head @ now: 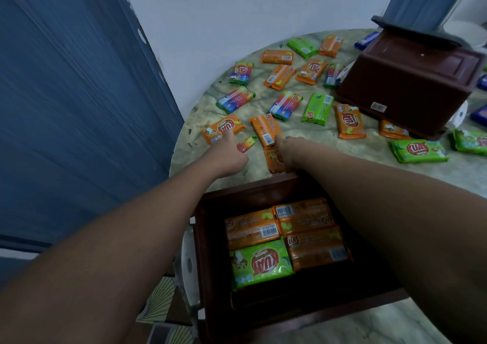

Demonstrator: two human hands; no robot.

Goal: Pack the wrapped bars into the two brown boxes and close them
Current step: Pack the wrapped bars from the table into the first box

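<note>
We saw the near brown box (208,238) standing open at the near edge of the round marble table (329,143). Inside it lay four wrapped bars in two rows: three orange ones (303,217) and a green one (261,263) at the near left. Their labels faced up, and the bars lay side by side, touching.

Both arms reached over that box toward the bars scattered beyond it. The left hand (226,156) stretched to an orange bar (224,128) near the table's left edge, its fingertips touching the wrapper; we could not tell whether the fingers had closed on it. The right hand (286,150) lay over another orange bar (274,160) just past the box's far wall, with its fingers curled down onto it; whether it actually gripped the bar was hidden from us. A long orange bar (264,130) lay between the two hands, and a small red-and-yellow packet (246,143) lay just beside the left hand.

Farther off, orange, green and rainbow-striped bars (235,99) were spread across the table. The second brown box (405,80) stood at the far right with its lid (413,31) raised. More green bars (419,150) lay at the right, near that box. A blue curtain (79,93) hung at the left.
</note>
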